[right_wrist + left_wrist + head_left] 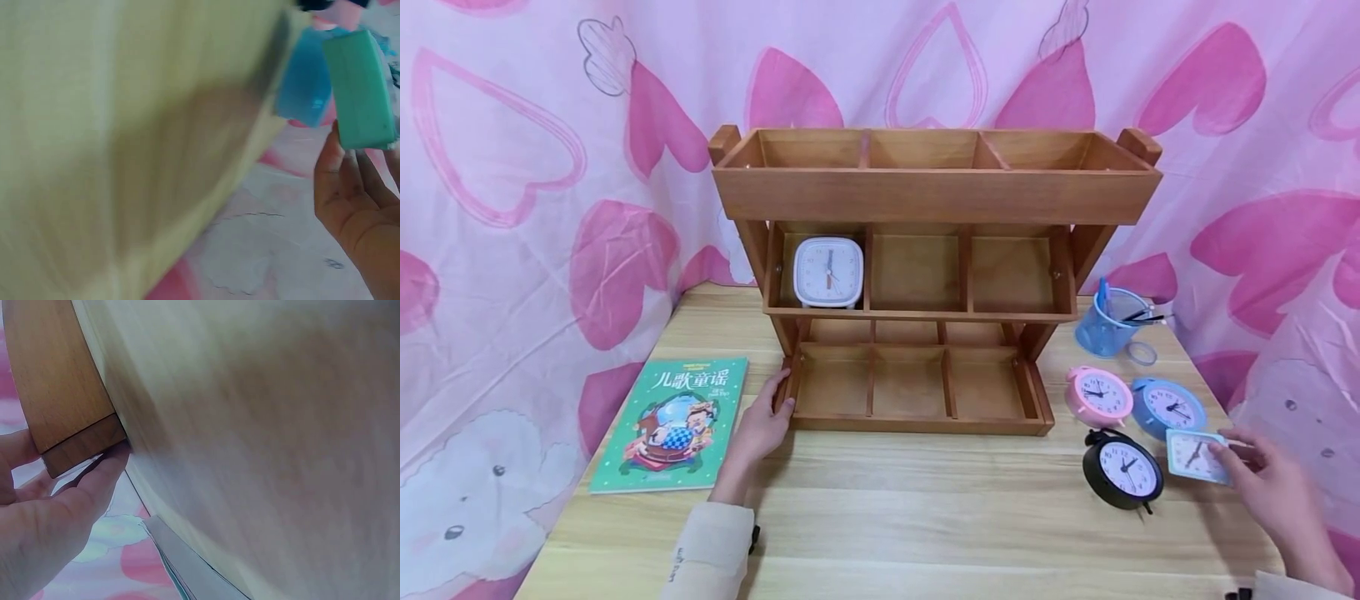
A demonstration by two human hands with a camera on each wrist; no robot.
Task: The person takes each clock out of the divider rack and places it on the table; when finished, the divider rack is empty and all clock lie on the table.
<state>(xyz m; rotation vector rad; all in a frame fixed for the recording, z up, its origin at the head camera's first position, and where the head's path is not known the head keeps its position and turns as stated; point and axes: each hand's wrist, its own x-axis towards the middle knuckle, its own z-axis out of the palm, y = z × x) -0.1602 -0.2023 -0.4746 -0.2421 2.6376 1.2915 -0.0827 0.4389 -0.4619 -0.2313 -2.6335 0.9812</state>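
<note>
A flat green book (pixel 666 425) lies left of the shelf (pixel 936 197). My left hand (pixel 763 421), forearm reaching forward, grips the shelf's lower left end, thumb and fingers on either side of smooth brown wood. 1 rounded-square white clock (pixel 829 272) stands in the shelf's middle-tier left compartment. Right of the shelf sit 3 round ones: pink clock (pixel 1099 396), black clock (pixel 1126 471), blue clock (pixel 1168 408). Farther right of it, my right hand (pixel 1273 475), forearm angled inward, pinches a smooth, boxy mint clock (pixel 1195 457) by its right side.
</note>
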